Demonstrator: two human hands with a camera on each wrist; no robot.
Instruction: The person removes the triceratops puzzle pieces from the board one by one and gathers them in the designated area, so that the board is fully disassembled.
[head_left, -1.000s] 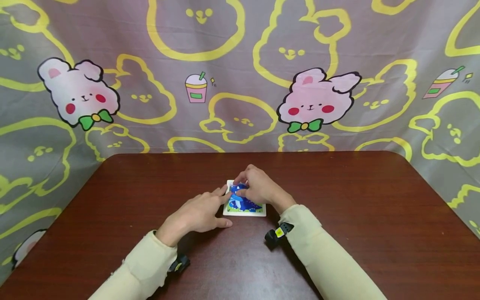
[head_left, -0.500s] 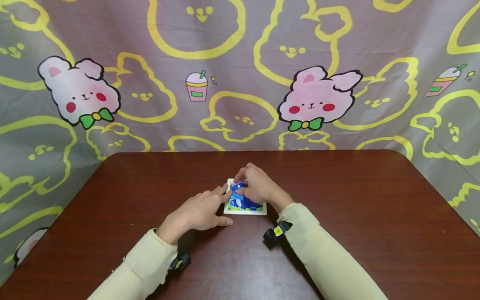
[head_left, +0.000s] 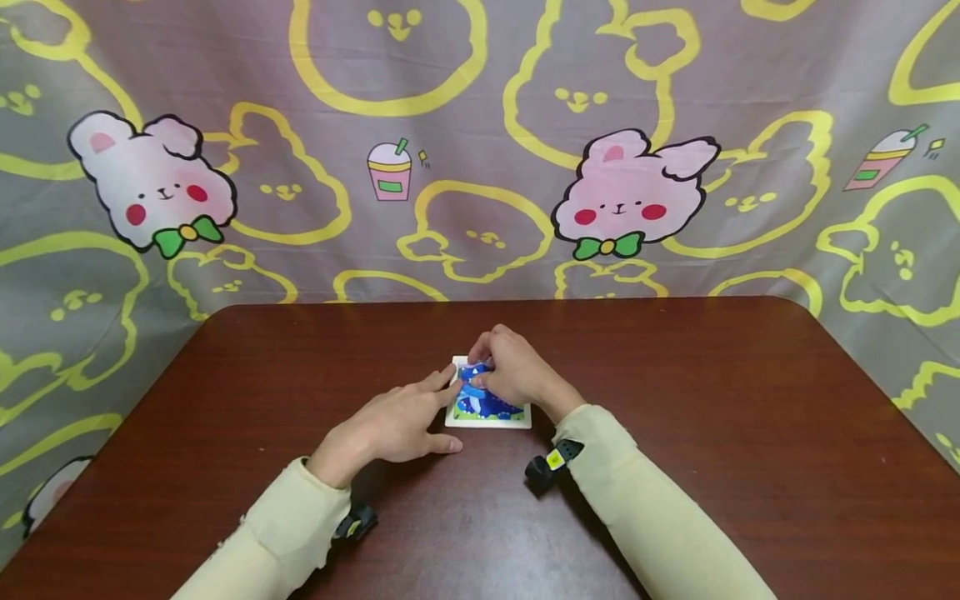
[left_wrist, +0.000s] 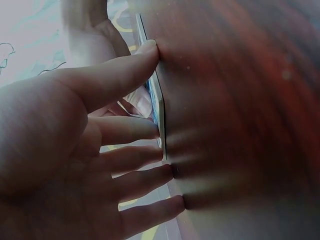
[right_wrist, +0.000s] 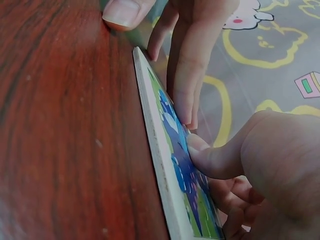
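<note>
A small square picture puzzle (head_left: 489,423) with a white frame and a blue dinosaur on green lies flat on the table. The left hand (head_left: 397,427) reaches over its left side with fingers spread and straight, fingertips at the frame. In the left wrist view, its thumb (left_wrist: 117,75) overlaps the board's thin edge (left_wrist: 161,112). With curled fingers, the right hand (head_left: 519,368) pinches at a puzzle piece in the picture's upper left part. Its thumb (right_wrist: 217,155) presses on the picture face (right_wrist: 181,150) in the right wrist view; the piece is mostly hidden by the fingers.
The dark reddish-brown table (head_left: 675,467) has rounded far corners. Behind it hangs a grey curtain (head_left: 465,150) printed with yellow outlines and pink rabbits. A black wrist camera (head_left: 542,473) sits under the right sleeve, and another camera (head_left: 354,523) under the left.
Both hands keep nearly the same place on the puzzle. The right thumb and fingers shift only slightly over the picture; the whole view drifts a little.
</note>
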